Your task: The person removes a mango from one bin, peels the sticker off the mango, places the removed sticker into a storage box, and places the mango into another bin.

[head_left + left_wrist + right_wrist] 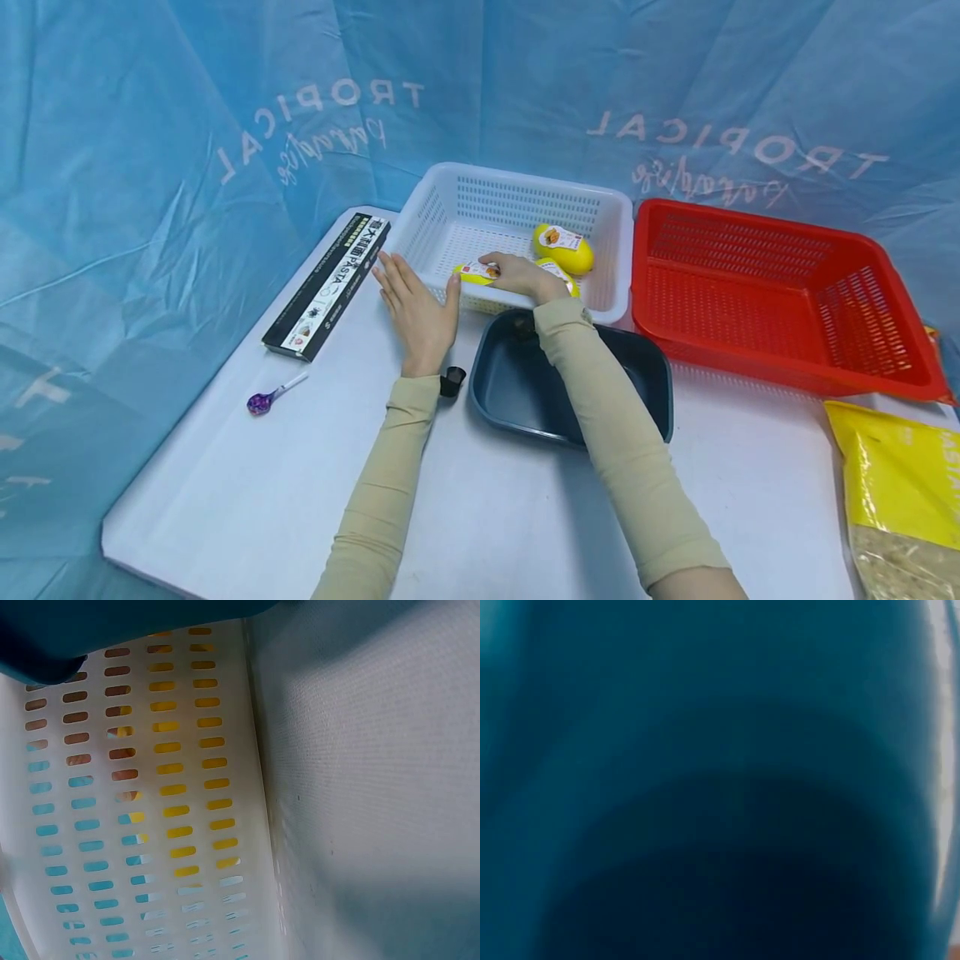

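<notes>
While my right hand [517, 277] reaches over the near rim of the white basket [525, 177], its fingers grip a yellow package [469, 275] at the basket's near left corner. My left hand [422, 317], its fingers straight and thumb spread wide, is held up just outside that same corner; whether it touches the plastic, I cannot tell. Two more packages share the basket: a rounded yellow one [564, 250] toward the right end and another [562, 272] partly hidden behind my right wrist. Yellow shows through the slots of the basket wall in the left wrist view, while the right wrist view is a dark blue blur. Beneath my right forearm, just in front of the basket, sits a dark blue tray [517, 392]. Along the left edge of the white bench [225, 492] lies a black pasta box [326, 287], with a purple-headed item [260, 404] on a pale handle nearer me. A red basket [742, 308] stands at the far right corner, and a yellow bag [900, 475] lies by the right edge. Behind the bench hangs a blue curtain [480, 50] lettered "TROPICAL" in reverse.
</notes>
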Action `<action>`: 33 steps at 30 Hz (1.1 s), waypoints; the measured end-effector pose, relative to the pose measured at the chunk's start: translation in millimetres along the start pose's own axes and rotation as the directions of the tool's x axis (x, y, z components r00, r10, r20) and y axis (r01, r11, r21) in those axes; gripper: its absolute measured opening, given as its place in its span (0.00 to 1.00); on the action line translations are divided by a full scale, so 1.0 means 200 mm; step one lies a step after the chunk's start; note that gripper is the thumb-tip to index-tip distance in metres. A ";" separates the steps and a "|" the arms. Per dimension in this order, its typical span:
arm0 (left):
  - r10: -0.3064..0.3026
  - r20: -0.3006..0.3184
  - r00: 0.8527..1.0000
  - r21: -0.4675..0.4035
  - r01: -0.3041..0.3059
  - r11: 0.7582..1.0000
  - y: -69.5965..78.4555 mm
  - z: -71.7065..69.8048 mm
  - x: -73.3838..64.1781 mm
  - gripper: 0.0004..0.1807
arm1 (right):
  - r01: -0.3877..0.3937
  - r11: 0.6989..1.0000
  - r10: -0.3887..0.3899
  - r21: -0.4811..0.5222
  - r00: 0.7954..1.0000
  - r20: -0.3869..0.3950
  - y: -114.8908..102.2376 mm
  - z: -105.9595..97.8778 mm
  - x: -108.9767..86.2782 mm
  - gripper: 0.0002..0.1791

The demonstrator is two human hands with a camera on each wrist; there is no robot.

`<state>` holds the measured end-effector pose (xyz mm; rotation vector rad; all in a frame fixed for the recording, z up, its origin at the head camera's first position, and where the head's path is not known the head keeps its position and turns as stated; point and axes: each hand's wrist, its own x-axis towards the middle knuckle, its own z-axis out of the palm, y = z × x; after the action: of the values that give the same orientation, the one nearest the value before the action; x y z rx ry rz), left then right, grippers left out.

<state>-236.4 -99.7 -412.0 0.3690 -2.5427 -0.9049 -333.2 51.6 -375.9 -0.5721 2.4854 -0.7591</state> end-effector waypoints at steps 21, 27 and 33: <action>-0.011 -0.001 1.000 0.015 0.011 1.000 -0.01 -0.01 0.01 0.51 | -0.013 1.000 0.010 -0.025 0.995 -0.100 -0.02 0.00 -0.01 0.39; -0.007 0.008 1.000 0.025 0.007 1.000 0.00 -0.01 0.00 0.51 | 0.006 1.000 -0.007 -0.005 0.987 -0.158 -0.01 -0.01 -0.03 0.41; -0.006 0.008 1.000 0.012 0.006 1.000 -0.01 0.00 0.00 0.51 | 0.031 0.998 -0.019 0.053 0.974 -0.227 -0.02 0.00 -0.06 0.41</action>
<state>-236.8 -100.6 -413.3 0.3775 -2.5571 -0.8951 -323.3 55.6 -369.9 -0.5228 2.6581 -0.9488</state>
